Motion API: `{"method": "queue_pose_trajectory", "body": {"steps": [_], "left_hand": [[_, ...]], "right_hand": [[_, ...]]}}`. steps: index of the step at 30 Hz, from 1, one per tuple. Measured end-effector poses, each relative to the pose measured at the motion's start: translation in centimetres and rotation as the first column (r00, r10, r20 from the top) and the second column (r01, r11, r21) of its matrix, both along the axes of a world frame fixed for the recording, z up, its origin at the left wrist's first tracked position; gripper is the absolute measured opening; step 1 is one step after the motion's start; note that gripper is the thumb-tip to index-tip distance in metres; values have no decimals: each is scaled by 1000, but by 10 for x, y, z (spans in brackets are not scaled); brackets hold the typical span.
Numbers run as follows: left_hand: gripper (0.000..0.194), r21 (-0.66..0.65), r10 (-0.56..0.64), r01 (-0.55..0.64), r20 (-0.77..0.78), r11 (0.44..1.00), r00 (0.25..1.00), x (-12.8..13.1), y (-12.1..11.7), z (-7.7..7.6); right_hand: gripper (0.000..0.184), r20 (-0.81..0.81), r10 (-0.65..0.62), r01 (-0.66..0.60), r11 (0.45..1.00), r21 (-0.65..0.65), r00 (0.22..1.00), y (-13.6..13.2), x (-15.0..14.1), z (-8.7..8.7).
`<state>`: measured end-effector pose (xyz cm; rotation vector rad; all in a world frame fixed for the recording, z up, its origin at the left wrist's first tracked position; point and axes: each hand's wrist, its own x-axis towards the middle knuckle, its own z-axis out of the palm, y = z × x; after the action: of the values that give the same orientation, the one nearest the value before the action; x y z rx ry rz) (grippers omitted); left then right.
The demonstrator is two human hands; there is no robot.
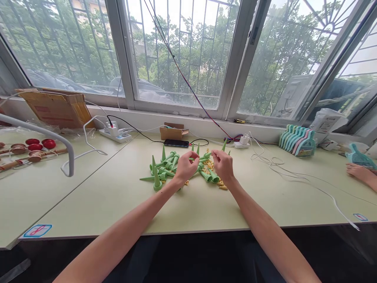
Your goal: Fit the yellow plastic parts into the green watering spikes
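A black phone lies on the pale counter just in front of a small open cardboard box; a white power strip sits to the left. Farther left, red rounded pieces lie before a worn carton. At right stands a row of teal and pink plastic items. A thin cable slants down before the windows.
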<state>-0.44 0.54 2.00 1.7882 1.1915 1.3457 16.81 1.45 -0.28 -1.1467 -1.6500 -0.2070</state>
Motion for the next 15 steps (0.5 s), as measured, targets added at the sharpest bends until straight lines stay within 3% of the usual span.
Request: {"method": "queue_pose_trajectory", "body": {"steps": [8, 15], "left_hand": [[15, -9, -8, 8, -8, 1000, 1000, 0, -1, 0], [15, -9, -11, 11, -15, 1000, 1000, 0, -3, 1]], "right_hand": [[31, 71, -134, 137, 990, -32, 988, 7, 6, -4], [33, 190, -159, 176, 982, -74, 969, 9, 4, -7]]}}
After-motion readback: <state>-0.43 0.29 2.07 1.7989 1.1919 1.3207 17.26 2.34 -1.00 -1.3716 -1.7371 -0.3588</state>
